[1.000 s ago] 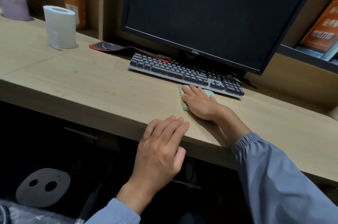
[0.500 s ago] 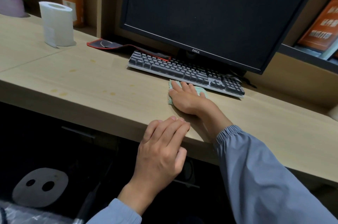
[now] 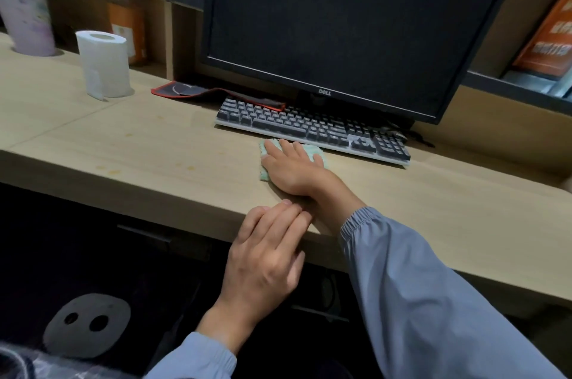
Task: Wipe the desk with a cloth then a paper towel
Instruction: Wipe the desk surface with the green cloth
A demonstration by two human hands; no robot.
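While my left hand is resting flat and empty on the worktop edge, my right hand is pressing, fingers spread, on the green cloth lying beneath it, just beside the keyboard.

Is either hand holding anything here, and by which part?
The right hand presses flat on the middle of the green cloth, pinning it to the desk rather than gripping it. The left hand rests empty on the desk edge.

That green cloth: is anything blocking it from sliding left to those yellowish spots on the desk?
Nothing visible. The desk lies bare between the cloth under the right hand and the spots; the keyboard sits just behind.
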